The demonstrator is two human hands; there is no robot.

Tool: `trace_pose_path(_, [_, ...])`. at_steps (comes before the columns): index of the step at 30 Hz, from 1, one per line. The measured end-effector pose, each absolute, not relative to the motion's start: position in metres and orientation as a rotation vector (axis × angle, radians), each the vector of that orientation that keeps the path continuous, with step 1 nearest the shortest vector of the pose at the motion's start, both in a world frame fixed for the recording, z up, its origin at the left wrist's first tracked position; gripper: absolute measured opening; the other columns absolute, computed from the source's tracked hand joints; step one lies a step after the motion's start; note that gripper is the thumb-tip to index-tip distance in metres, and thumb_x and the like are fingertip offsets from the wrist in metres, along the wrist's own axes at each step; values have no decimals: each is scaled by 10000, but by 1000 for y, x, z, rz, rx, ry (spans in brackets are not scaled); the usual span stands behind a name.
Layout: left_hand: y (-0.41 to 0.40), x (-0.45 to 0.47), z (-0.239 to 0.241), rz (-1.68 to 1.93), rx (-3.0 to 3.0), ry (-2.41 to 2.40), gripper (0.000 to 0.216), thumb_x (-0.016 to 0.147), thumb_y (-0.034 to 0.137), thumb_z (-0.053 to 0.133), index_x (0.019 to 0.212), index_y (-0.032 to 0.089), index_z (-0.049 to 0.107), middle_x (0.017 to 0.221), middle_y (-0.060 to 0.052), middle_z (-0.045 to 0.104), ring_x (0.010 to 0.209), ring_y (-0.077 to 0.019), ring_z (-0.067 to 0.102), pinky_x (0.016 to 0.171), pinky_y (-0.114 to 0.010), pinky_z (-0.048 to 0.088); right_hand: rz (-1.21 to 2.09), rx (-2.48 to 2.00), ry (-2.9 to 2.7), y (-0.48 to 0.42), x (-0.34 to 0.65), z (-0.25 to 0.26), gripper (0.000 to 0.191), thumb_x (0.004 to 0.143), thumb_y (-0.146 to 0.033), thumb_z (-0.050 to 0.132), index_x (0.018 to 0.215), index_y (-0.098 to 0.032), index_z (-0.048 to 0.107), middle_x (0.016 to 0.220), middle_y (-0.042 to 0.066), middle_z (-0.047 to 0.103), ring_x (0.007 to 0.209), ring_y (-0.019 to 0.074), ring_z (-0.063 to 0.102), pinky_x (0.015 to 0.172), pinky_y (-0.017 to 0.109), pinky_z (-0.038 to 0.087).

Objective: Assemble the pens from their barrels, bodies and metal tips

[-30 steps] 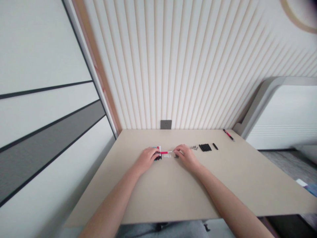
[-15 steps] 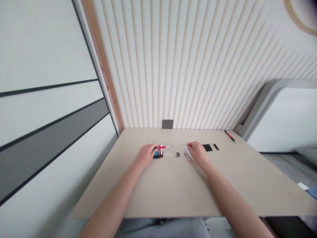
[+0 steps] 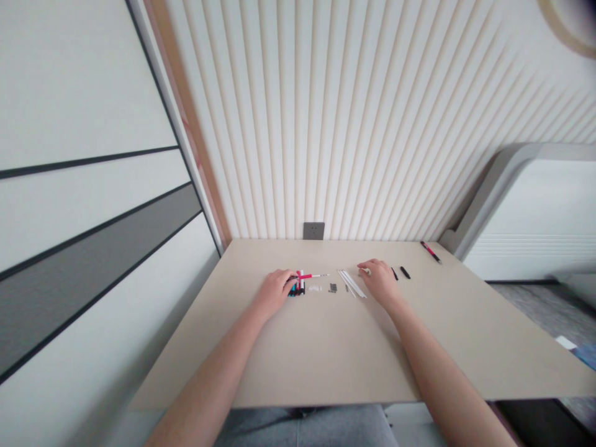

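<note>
My left hand [image 3: 271, 290] is closed on a pen barrel [image 3: 305, 276], pink with a white front, and a thin refill tip sticks out to the right. Below it lies a row of blue, pink and white pen barrels [image 3: 298, 290], partly covered by the fingers. My right hand [image 3: 379, 282] hovers over a row of black pen parts, hiding most of them; one black piece [image 3: 395, 274] shows at its side. Its curled fingers have a small gap between them, with nothing visibly held. Just left of it lie several thin white refills [image 3: 352, 284].
Small white tips [image 3: 315, 288] and grey springs or metal bits [image 3: 333, 287] lie mid-table. A black pen part [image 3: 405, 272] rests to the right. One red and black pen [image 3: 431, 252] lies near the back right edge. Behind the table [image 3: 279, 372] is a ribbed wall with a socket [image 3: 313, 231].
My right hand has shifted slightly right, off the white refills and over the black parts. My left hand stays in place with the pink barrel. The view has tilted a little.
</note>
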State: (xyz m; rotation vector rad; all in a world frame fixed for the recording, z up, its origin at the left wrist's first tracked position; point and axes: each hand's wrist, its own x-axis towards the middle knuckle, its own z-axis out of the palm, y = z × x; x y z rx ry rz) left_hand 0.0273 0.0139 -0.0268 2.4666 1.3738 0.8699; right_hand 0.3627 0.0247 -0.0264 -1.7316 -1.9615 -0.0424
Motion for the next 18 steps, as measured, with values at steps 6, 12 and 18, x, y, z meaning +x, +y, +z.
trace_pose_path(6, [13,27,-25,867,2454,1377,182,959,279,488,1044,216,636,1007,-57,691,939,-220,617,864,-358,456,-115,-1876,-1755,24,372,-20,270,894,-218,492,1024,-200,728,1037,110,689,985,263,588,876,380,407])
trace_pose_path(12, [13,29,-24,864,2464,1368,184,964,293,477,1013,218,638,970,-47,690,918,-222,620,841,-347,455,-143,-2131,-1423,24,407,-11,351,903,-211,425,1112,-185,706,1124,149,664,1062,291,567,886,409,398])
trace_pose_path(18, [12,29,-23,841,2457,1376,169,953,270,489,1001,212,640,970,-53,692,917,-225,621,849,-352,458,-49,-2338,-1276,22,430,-13,378,893,-192,419,1143,-212,702,1118,157,674,1080,322,577,866,447,412])
